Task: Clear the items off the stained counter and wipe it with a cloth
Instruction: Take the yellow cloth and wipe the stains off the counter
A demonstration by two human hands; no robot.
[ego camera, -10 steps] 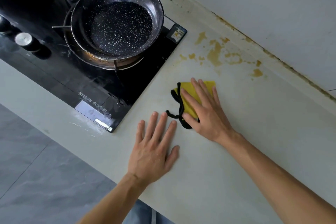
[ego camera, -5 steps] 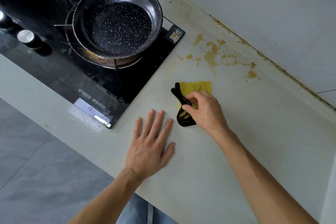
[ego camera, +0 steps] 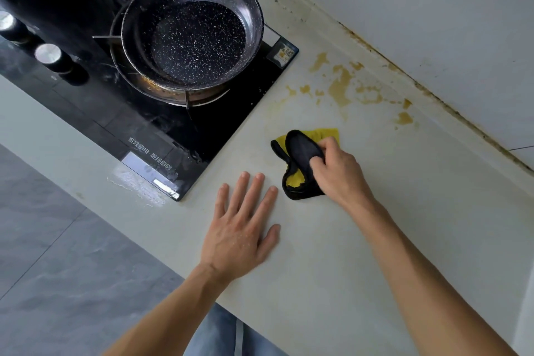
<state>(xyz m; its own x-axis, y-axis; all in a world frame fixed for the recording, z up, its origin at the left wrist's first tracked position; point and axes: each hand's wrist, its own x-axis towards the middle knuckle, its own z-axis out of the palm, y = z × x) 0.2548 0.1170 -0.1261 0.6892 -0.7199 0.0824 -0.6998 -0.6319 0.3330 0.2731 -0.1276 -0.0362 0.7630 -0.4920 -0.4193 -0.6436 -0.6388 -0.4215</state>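
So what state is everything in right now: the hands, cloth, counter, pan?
Right hand: grips the cloth, fingers curled.
Left hand: flat on the counter, fingers straight.
Cloth: bunched, lying on the counter, apart from the stains.
Counter: yellow-brown stains unwiped near the wall.
Pan: empty, on the stove.
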